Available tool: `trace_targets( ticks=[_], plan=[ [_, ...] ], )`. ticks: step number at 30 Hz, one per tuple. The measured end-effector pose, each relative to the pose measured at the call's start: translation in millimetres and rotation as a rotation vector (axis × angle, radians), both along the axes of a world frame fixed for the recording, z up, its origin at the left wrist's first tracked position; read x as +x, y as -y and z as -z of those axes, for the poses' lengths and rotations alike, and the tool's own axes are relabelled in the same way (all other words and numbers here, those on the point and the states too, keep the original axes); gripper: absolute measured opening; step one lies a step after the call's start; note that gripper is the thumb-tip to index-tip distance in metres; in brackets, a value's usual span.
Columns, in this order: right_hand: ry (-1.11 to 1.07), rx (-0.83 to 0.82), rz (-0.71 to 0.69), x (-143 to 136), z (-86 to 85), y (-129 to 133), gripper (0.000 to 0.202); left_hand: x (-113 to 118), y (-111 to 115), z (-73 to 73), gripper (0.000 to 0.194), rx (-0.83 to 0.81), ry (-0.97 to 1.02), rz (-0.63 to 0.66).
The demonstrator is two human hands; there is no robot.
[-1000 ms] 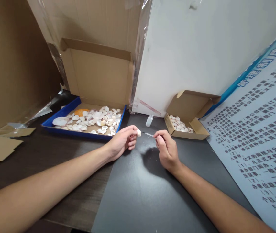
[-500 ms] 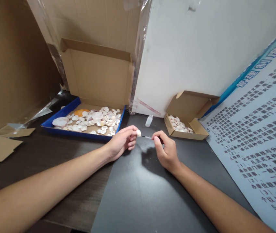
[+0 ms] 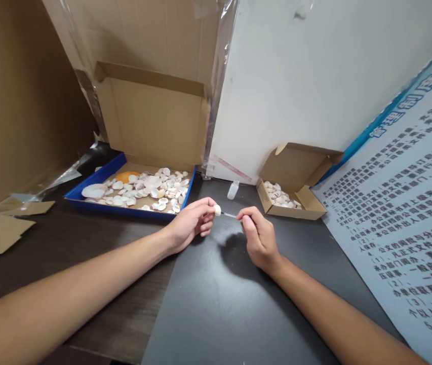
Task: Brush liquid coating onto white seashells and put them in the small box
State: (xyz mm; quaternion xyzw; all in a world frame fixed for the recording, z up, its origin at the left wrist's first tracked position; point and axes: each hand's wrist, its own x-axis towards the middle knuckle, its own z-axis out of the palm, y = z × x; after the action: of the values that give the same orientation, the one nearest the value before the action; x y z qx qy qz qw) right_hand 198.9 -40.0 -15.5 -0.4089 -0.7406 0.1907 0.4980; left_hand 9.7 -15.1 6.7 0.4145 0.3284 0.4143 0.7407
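Between thumb and fingertips, my left hand (image 3: 193, 223) pinches a small white ribbed seashell (image 3: 218, 210) above the dark tabletop. My right hand (image 3: 258, 234) is closed on a thin brush (image 3: 229, 215) with a clear stem and a dark tip. That tip points left and meets the shell's right edge, as far as I can see. Just behind the hands stands a small translucent bottle (image 3: 233, 190), its neck without a cap.
To the left, a blue-sided cardboard box (image 3: 124, 209) with its lid up holds many seashells. A smaller cardboard box (image 3: 295, 212) with shells stands at the right. Flat cardboard pieces (image 3: 1, 235) lie far left. A printed poster (image 3: 409, 203) borders the right side.
My right hand has moved slightly left, bringing the brush tip up to the shell. My left hand stays nearly in place with the shell.
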Motion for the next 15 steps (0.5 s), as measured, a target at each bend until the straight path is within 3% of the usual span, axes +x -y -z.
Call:
trace_targets(
  ticks=[6,15],
  plan=[
    [-0.136,-0.022,-0.011,3,8.6,1,0.020,1,-1,1.0,0.011,-0.001,-0.055,-0.031],
    [0.071,0.044,0.044,0,-5.6,0,0.019,1,1,-0.5,0.011,-0.004,-0.029,-0.015]
  ],
)
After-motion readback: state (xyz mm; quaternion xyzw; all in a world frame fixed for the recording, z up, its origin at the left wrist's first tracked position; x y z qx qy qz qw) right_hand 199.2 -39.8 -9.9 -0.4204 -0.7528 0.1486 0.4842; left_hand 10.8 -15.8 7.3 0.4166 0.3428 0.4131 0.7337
